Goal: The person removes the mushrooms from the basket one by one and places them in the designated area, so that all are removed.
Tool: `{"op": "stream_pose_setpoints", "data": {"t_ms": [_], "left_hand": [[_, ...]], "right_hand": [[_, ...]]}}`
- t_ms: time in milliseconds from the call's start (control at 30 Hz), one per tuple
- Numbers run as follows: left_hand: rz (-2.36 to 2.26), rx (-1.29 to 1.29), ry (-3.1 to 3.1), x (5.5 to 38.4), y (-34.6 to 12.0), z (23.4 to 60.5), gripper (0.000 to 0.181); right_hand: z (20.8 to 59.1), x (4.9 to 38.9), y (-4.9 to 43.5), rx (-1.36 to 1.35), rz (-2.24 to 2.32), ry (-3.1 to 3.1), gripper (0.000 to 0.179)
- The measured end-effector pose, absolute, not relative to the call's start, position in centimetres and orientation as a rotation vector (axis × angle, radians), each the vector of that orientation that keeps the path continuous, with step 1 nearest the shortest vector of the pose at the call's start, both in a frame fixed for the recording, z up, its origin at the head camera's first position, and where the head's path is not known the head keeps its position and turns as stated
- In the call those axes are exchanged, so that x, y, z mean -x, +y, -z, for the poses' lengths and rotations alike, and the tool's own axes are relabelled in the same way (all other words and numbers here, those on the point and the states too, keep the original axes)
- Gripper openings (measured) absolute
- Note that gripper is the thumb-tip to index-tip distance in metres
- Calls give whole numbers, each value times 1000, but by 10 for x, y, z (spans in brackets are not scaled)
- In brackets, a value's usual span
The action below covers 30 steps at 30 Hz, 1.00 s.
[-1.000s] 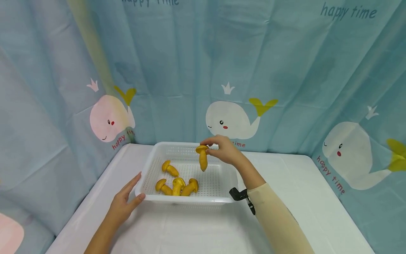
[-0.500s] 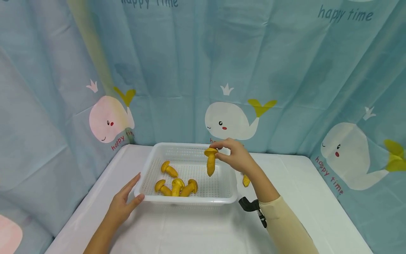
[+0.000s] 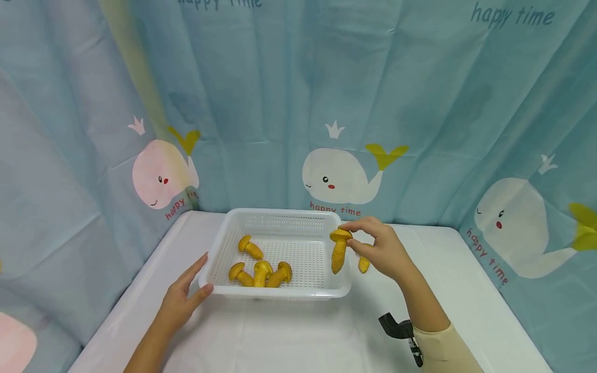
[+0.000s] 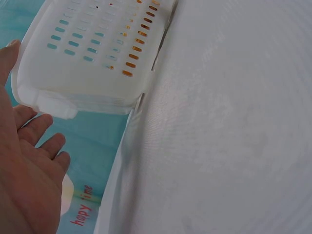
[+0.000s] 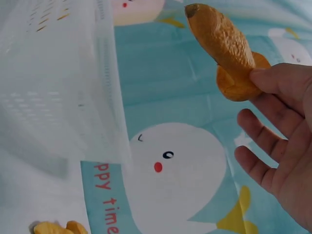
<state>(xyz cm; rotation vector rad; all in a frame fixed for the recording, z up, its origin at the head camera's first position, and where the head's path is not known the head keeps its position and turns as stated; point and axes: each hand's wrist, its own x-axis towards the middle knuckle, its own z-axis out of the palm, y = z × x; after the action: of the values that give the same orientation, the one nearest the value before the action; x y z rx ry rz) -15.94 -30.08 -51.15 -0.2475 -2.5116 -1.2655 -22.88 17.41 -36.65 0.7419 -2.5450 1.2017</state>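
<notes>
My right hand (image 3: 380, 251) pinches a yellow-brown mushroom (image 3: 339, 256) by its cap between thumb and index finger. Its stem hangs down over the right rim of the white plastic basket (image 3: 280, 293). In the right wrist view the mushroom (image 5: 224, 46) shows a bumpy stem, and the other fingers of that hand (image 5: 287, 131) hold nothing. At the basket's left front corner, my left hand (image 3: 179, 300) touches the rim with spread, extended fingers. The left wrist view has this hand (image 4: 29, 161) beside the basket's perforated wall (image 4: 78, 83). Several mushrooms (image 3: 252, 250) lie in the basket's left half.
Another mushroom (image 3: 364, 264) lies on the white tabletop (image 3: 280, 336), just right of the basket and partly behind my right hand. A blue curtain (image 3: 261, 103) with whale prints hangs behind and along both sides. A black strap-like piece (image 3: 396, 327) sticks out near my right sleeve.
My right hand has carried the mushroom rightward and slightly down, from over the basket's middle to its right rim. The mushroom on the table has come into view. My left hand stays put.
</notes>
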Motion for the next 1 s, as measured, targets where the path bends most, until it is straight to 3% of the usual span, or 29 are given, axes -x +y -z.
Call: {"op": "stream_pose_setpoints", "data": {"t_ms": [333,1000], "left_hand": [[1297,325,-2434,160,-298,511,76],[1260,322,-2439,161,-299,512,77]], "right_hand": [[382,211,203,-765,-1134,-2495,33],[386,213,247,-588,-1167,-2489,32]]}}
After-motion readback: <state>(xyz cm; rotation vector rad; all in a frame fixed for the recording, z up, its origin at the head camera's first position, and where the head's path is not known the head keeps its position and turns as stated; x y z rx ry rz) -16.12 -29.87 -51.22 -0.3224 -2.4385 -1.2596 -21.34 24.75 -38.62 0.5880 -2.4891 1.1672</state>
